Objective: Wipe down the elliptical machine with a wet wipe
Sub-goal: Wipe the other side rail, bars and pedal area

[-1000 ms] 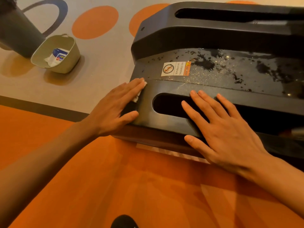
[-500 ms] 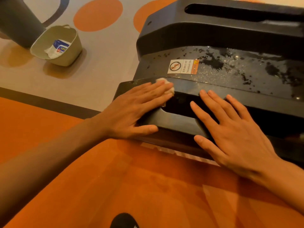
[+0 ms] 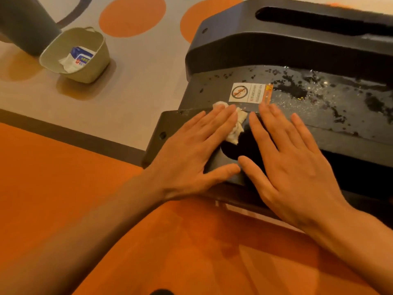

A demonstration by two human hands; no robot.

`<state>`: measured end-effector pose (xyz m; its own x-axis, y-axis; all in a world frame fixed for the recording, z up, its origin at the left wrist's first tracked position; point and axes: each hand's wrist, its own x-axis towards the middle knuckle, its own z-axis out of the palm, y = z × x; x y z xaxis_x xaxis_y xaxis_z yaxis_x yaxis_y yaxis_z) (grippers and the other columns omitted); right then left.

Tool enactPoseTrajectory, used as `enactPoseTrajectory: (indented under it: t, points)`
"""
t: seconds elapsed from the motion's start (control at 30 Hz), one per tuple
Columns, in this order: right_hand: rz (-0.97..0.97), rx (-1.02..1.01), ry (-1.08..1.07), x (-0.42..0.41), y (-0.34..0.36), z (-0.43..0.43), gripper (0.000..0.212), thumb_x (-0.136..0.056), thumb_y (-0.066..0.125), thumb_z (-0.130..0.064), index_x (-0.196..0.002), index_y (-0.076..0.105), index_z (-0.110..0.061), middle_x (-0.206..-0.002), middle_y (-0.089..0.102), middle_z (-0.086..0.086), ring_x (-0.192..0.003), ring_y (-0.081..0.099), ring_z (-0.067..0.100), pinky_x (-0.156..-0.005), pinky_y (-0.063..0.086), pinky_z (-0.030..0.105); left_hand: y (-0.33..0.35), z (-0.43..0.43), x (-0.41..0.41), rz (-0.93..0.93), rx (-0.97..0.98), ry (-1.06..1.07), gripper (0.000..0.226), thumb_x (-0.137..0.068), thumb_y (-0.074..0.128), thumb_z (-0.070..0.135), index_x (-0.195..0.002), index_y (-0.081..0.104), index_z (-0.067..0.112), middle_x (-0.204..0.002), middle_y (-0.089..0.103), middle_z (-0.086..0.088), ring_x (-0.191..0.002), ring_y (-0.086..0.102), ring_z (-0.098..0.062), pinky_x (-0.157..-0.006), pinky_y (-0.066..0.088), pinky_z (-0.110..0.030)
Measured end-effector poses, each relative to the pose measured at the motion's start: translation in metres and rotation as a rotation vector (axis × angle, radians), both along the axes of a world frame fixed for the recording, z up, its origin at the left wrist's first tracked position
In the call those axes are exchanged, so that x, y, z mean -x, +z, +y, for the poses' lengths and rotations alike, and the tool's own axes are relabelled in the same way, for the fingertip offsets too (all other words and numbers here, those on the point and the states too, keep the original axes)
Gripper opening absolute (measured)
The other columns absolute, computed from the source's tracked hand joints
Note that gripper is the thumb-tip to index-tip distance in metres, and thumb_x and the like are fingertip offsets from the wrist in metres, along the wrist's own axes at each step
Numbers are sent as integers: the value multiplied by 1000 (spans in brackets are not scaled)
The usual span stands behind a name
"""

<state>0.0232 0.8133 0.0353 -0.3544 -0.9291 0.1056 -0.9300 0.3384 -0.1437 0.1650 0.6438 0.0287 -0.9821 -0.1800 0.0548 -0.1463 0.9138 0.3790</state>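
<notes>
**Base Rail Wiping: Hand and Wipe Positions**

The left hand [image 3: 191, 154] is lying flat with straight fingers, pressing the crumpled wet wipe [image 3: 239, 124] onto the near rail of the black elliptical machine [image 3: 350, 143]. The wipe is showing past the fingertips at 12 o'clock and beside the index finger at 3 o'clock. The right hand [image 3: 291, 167] is resting open on the same rail, at 3 o'clock of the left hand, fingers spread and holding nothing. The two thumb tips are lying just beside each other. A warning label [image 3: 248, 93] is sitting just beyond the wipe at 12 o'clock. A beige basket [image 3: 93, 69] holding a wipe packet [image 3: 81, 57] is standing at 10 o'clock, well apart from the machine
</notes>
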Motion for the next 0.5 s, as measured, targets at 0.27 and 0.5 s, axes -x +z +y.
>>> enactPoseTrajectory:
  t: [0.27, 0.5]
  points:
    - [-58, -54, -2, -16, -10, -25, 81, -103, 8, -65, -164, 13, -12, -172, 4, 9, -159, -4, 17, -128, -2, 39, -15, 3, -58, -16, -218, 297, 96, -94, 19, 82, -167, 9, 21, -174, 3, 7, -159, -3, -4, -131, 4, -34]
    - [-36, -52, -3, -19, -7, -26, 80, -104, 11, -63, -163, 17, -10, -171, 9, 11, -159, 1, 20, -128, 8, 47, -9, 23, -31, 49, -239, 268, 94, -96, 24, 76, -167, 12, 16, -175, 1, 3, -160, -5, -11, -131, 8, -44]
